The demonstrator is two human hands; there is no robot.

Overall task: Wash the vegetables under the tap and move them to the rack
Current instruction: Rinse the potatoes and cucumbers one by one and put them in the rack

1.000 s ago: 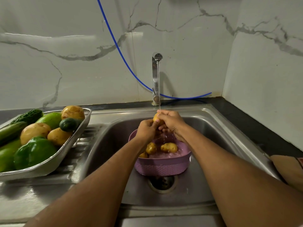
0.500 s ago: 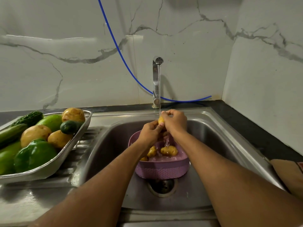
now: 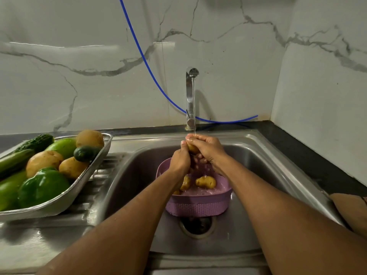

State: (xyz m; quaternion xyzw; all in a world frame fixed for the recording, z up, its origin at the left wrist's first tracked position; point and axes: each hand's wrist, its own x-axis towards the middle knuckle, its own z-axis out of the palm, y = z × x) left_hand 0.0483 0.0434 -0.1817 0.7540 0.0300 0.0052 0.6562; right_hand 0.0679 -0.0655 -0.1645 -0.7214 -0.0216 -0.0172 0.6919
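Water runs in a thin stream from the steel tap (image 3: 191,90) onto a small potato (image 3: 192,148). My left hand (image 3: 180,158) and my right hand (image 3: 208,148) both grip that potato, fingers curled round it, above a purple plastic colander (image 3: 198,205) in the sink. More small potatoes (image 3: 205,182) lie wet inside the colander, partly hidden by my left wrist. The metal rack (image 3: 83,183) stands on the drainboard at the left, holding a green pepper (image 3: 42,187), large potatoes (image 3: 43,160), cucumbers and a bitter gourd.
The steel sink basin (image 3: 135,175) has an open drain (image 3: 197,225) just in front of the colander. A blue hose (image 3: 143,50) runs down the marble wall behind the tap. A dark counter runs along the right, with a brown object (image 3: 349,209) at its edge.
My hands have turned the potato under the stream, so less of it shows between my fingers. The colander and rack have not moved.
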